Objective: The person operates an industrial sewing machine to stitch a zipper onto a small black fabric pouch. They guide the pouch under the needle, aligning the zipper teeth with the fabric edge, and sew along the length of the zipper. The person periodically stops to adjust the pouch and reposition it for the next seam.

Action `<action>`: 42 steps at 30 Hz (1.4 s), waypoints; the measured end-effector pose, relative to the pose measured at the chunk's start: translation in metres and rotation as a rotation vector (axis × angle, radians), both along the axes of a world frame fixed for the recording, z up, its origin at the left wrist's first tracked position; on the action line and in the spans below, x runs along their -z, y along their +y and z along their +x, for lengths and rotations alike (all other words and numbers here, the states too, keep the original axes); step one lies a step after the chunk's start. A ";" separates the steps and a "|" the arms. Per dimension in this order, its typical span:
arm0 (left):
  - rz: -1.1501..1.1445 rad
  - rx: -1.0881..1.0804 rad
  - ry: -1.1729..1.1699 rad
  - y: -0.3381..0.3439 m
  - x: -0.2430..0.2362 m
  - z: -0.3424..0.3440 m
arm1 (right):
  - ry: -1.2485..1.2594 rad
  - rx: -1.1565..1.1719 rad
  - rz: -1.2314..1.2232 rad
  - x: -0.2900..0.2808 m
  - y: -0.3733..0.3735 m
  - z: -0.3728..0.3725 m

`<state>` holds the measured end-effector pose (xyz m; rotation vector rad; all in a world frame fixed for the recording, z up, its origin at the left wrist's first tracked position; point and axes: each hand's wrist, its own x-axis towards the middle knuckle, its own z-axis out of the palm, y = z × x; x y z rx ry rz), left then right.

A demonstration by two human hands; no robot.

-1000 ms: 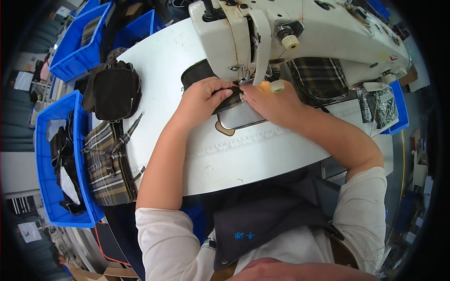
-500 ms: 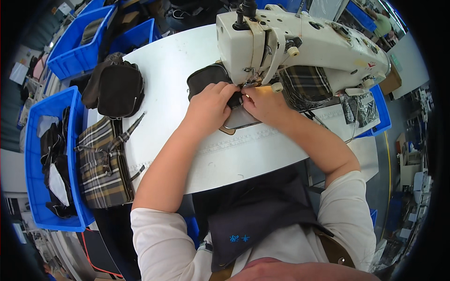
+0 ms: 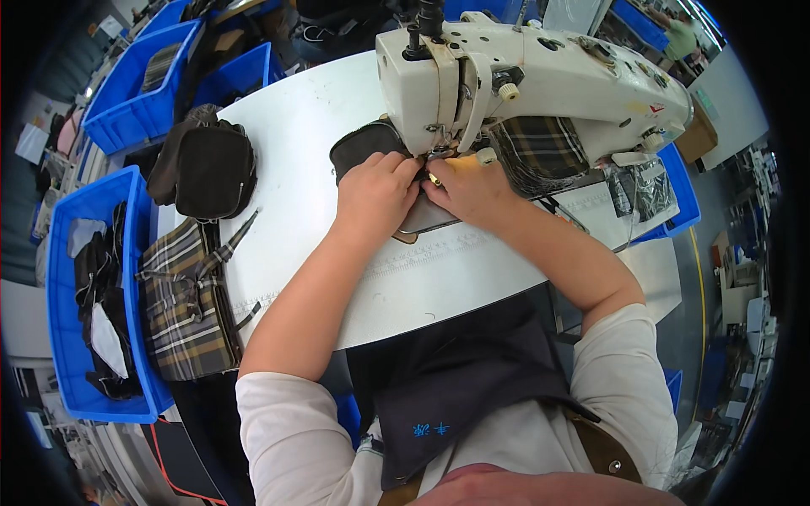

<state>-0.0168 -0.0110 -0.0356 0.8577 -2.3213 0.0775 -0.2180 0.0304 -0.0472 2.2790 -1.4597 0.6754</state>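
Note:
My left hand [image 3: 375, 190] grips a black zipped fabric piece [image 3: 350, 148] with curled fingers, just left of the needle of the white sewing machine [image 3: 540, 84]. My right hand [image 3: 468, 185] has its fingertips closed on the same piece at the presser foot [image 3: 437, 154], partly hiding it. The metal plate [image 3: 430, 218] shows below my fingers. A stack of plaid fabric pieces [image 3: 536, 148] lies under the machine arm, to the right of my right hand.
Black pouches [image 3: 211, 169] and folded plaid fabric [image 3: 186, 304] lie at the left of the white table [image 3: 304, 110]. Blue bins [image 3: 63, 278] flank it. Clear-wrapped items [image 3: 641, 190] and a small tool [image 3: 565, 211] lie at the right. A distant person [image 3: 679, 38] stands at the upper right.
The view has shifted, so the machine appears smaller and more of the background shows. My left fingers have curled further and sit closer to my right hand at the piece.

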 end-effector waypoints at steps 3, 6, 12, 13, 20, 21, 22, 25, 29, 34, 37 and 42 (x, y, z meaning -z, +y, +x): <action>-0.013 0.013 0.000 0.000 0.000 -0.003 | 0.037 -0.047 -0.079 0.002 -0.005 -0.002; -0.083 0.020 0.015 0.002 0.001 -0.007 | 0.041 -0.075 -0.060 0.001 -0.003 0.002; -0.008 0.006 -0.034 -0.001 0.007 -0.007 | 0.034 -0.122 -0.017 0.005 -0.002 0.000; -0.005 0.008 -0.033 -0.002 0.007 -0.006 | 0.034 -0.131 -0.042 0.004 -0.004 0.001; 0.078 -0.025 0.011 -0.003 0.009 -0.009 | 0.007 -0.202 -0.138 0.011 -0.015 0.000; 0.106 -0.044 0.001 -0.002 0.010 -0.009 | 0.006 -0.215 -0.135 0.012 -0.017 -0.001; 0.135 -0.056 0.007 0.000 0.010 -0.010 | 0.006 -0.228 -0.133 0.013 -0.018 -0.001; 0.220 -0.054 0.016 0.000 0.007 -0.010 | 0.034 -0.252 -0.158 0.012 -0.017 -0.004; 0.340 0.078 0.041 -0.004 -0.004 0.000 | 0.061 -0.226 -0.155 0.020 -0.016 -0.007; 0.638 0.188 0.094 -0.012 -0.011 0.013 | 0.145 -0.154 -0.186 0.012 -0.011 -0.001; 0.706 0.255 0.012 -0.019 -0.011 0.020 | 0.169 -0.202 -0.126 0.011 -0.009 -0.004; 0.667 0.259 -0.011 -0.021 -0.013 0.019 | 0.131 -0.273 -0.093 0.015 -0.010 -0.009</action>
